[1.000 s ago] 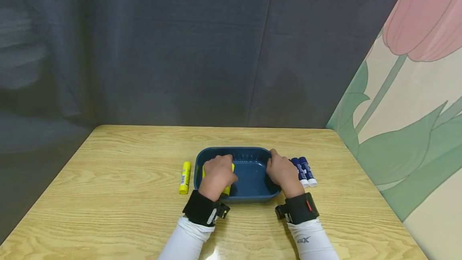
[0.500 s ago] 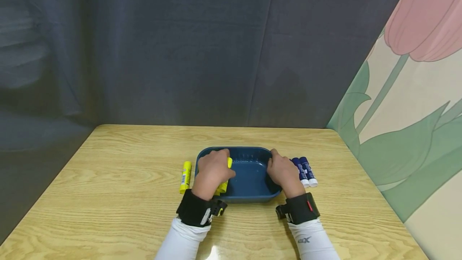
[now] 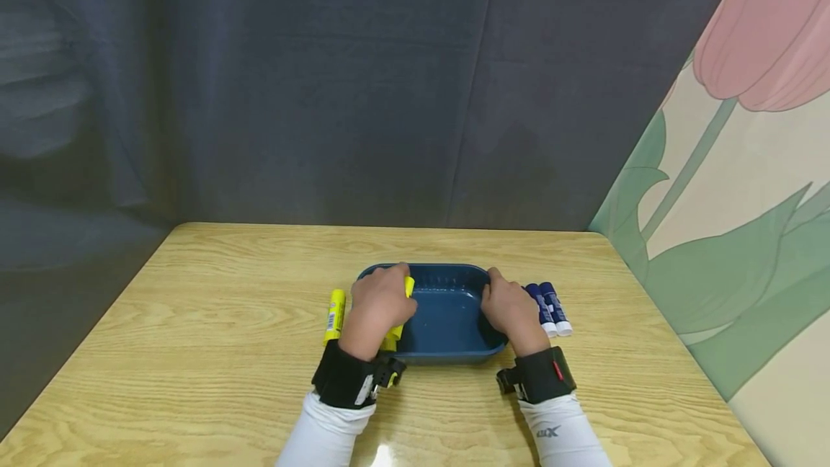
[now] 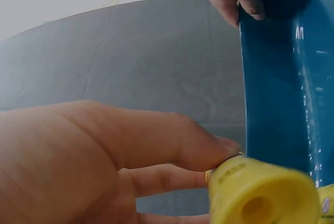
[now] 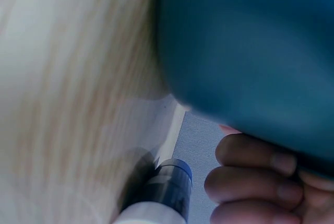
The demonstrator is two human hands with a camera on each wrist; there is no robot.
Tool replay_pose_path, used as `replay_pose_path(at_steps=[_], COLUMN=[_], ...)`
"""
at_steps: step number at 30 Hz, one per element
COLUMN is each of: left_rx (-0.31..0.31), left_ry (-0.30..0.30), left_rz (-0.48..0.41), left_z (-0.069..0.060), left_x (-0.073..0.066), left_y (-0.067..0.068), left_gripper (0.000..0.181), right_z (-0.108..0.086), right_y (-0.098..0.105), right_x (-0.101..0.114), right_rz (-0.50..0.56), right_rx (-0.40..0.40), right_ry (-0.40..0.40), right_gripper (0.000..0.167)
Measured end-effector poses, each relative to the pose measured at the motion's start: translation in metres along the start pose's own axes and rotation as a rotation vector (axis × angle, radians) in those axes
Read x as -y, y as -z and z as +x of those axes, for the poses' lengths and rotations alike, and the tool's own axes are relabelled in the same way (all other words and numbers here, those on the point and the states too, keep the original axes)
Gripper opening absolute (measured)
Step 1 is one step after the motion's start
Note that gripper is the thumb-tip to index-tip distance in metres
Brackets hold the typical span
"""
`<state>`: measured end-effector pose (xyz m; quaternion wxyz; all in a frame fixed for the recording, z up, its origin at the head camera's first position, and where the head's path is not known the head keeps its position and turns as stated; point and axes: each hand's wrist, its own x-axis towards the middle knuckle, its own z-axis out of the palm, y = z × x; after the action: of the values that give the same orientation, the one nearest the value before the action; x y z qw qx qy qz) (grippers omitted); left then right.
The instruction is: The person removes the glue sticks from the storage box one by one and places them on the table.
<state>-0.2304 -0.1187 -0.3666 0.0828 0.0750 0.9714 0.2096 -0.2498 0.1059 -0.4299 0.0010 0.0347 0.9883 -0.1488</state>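
Curtain: a dark grey cloth (image 3: pixel 324 92) hangs at the left and behind the table (image 3: pixel 214 352).
Loose yellow glue stick: one stick (image 3: pixel 334 316) lies on the table just left of the tray, barcode upward. Lying lengthwise beside the wall, it is, in our judgement, set to be within easy reach of the nearer hand.
Left hand: the hand (image 3: pixel 379 305) reaches over the tray's left end, its grip closed on a yellow glue stick (image 4: pixel 250 174) pinched by thumb and fingers. We judge the pinch chosen because the barrel is slim and round.
Second yellow stick: another (image 4: pixel 327 203) shows partly in the tray near the held one; whether the two touch we cannot tell.
Blue tray: a rounded rectangular tray (image 3: pixel 447 359) stands level on the table between the hands. Its open middle and right end show bare floor.
Right hand: the hand (image 3: pixel 511 306) has its grip closed on the tray's right rim, fingers curled outside. We take this as a steadying hold.
Blue-and-white glue sticks: two (image 3: pixel 541 310) (image 3: pixel 556 308) lie side by side, right of that hand; any more behind it are hidden from us. The colours appear grouped on opposite sides.
Wall: a tulip mural (image 3: pixel 746 251) closes the right side.
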Motion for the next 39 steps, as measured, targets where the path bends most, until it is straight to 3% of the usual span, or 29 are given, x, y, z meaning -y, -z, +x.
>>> replay_pose_path(at_steps=[9,18,28,39], left_rx=[-0.027,-0.04,-0.064,-0.07], left_ry=[0.008,0.07,0.1,0.128], left_rz=[-0.054,-0.094,-0.138,-0.178], left_z=[-0.001,-0.002,-0.004,-0.001], left_x=[0.012,0.027,0.041,0.067], left_y=[0.013,0.023,0.033,0.042], left_gripper=[0.053,0.053,0.051,0.052], right_z=[0.0,-0.001,0.0,0.0], right_y=[0.0,0.0,-0.001,0.002], right_x=[-0.002,-0.004,-0.005,-0.006], right_rz=[0.004,0.003,-0.018,-0.014], right_rx=[-0.004,0.0,-0.009,-0.003], right_ry=[0.007,0.005,0.016,0.016], right_gripper=[0.043,0.043,0.042,0.043])
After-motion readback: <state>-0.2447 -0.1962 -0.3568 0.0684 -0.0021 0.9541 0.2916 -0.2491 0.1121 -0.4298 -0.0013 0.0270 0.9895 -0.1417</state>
